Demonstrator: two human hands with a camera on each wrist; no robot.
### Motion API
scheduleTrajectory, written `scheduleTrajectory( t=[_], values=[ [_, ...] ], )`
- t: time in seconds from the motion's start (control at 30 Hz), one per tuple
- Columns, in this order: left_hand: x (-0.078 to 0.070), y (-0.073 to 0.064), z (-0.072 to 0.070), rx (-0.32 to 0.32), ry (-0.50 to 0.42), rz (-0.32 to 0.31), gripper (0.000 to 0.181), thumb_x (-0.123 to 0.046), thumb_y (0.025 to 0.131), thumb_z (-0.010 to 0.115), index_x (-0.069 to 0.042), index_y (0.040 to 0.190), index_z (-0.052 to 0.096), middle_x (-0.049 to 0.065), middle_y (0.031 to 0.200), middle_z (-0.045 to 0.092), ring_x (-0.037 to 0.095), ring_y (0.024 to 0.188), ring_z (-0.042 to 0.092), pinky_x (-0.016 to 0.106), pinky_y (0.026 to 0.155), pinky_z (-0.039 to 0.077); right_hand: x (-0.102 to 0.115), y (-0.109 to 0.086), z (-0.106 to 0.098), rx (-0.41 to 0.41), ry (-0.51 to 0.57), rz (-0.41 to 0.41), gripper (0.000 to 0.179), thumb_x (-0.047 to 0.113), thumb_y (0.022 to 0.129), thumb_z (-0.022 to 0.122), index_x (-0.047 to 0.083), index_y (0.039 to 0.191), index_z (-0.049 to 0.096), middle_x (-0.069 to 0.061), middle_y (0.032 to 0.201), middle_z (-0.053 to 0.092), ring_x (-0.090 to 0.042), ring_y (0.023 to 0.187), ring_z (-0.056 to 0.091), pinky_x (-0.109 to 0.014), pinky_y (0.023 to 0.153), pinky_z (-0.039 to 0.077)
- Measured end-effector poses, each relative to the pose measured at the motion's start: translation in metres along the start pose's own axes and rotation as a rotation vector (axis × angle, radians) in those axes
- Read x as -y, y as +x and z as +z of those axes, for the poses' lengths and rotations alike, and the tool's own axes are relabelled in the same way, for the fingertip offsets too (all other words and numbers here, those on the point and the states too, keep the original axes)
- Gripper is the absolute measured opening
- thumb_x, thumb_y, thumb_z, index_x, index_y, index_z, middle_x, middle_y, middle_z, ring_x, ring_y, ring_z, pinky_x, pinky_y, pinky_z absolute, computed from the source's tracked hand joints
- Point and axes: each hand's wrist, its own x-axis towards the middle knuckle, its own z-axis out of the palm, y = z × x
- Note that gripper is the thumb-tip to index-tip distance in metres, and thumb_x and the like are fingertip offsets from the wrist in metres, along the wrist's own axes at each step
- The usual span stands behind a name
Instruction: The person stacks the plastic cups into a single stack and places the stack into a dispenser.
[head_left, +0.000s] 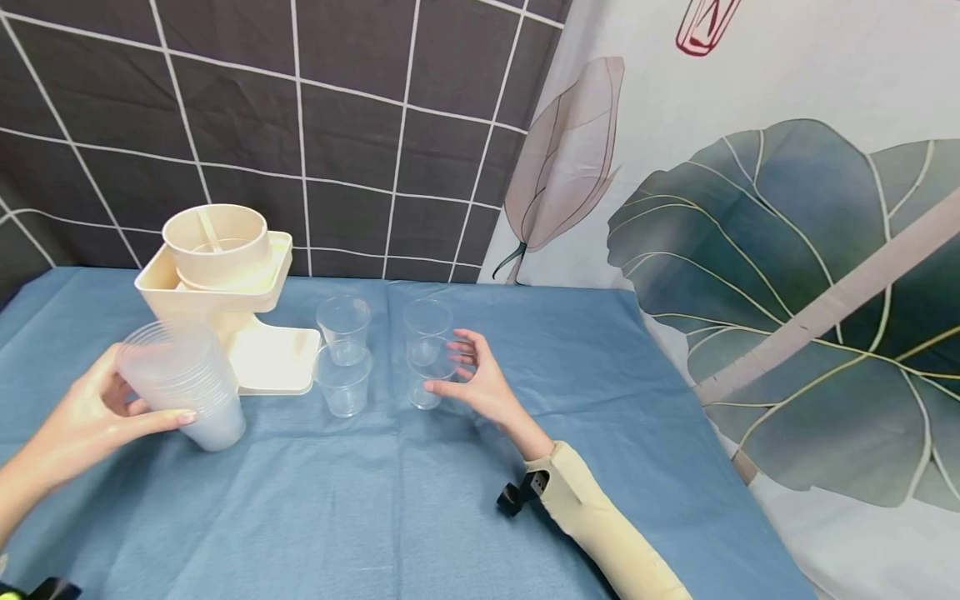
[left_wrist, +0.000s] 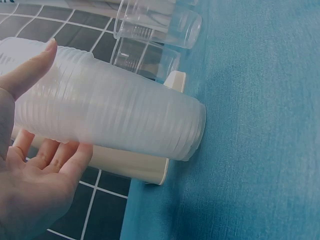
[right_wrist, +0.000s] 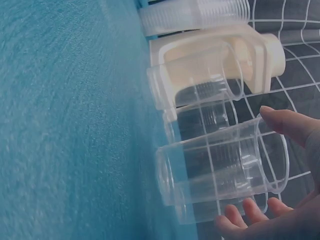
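Note:
My left hand [head_left: 101,412] grips a tall stack of nested clear plastic cups [head_left: 183,383], thumb on one side and fingers on the other. The stack leans, its base close over the blue cloth in the left wrist view. My right hand [head_left: 480,379] is around the front right plastic cup [right_wrist: 215,162], which stands upright. In the right wrist view its thumb lies at the rim, while the loosely bent fingers [right_wrist: 252,212] are spread below the cup's side with a gap. Behind that cup stands another clear cup [head_left: 427,315].
Left of the right-hand pair, two more clear cups stand one behind the other, the front one [head_left: 343,379] near a cream-coloured stand [head_left: 273,358] with a tray and round bowl on top. A dark gridded cloth [head_left: 352,142] hangs behind the blue-covered table [head_left: 315,517].

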Motion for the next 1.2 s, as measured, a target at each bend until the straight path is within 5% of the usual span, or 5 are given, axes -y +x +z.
scheduleTrajectory(
  t=[0.7,1.2],
  values=[
    [0.033,0.003,-0.01,-0.021,0.135,-0.016,0.086,0.018,0.066,0.077,-0.021,0.132,0.039,-0.012,0.121,0.05,-0.01,0.107,0.052,-0.004,0.084,0.04,-0.004,0.002,0.01,0.012,-0.018,-0.018,0.074,0.007,0.077,0.078,0.006,0.139,0.038,-0.018,0.137,0.049,-0.034,0.126,0.049,-0.052,0.108,0.04],
    [0.005,0.001,-0.002,-0.013,0.097,-0.022,0.079,0.02,0.067,0.074,-0.023,0.124,0.041,-0.016,0.117,0.049,-0.014,0.103,0.052,-0.005,0.08,0.04,-0.005,0.001,0.011,0.019,0.015,-0.034,0.068,0.005,0.08,0.074,0.001,0.138,0.038,-0.023,0.138,0.047,-0.038,0.125,0.049,-0.054,0.106,0.041]
  ],
)
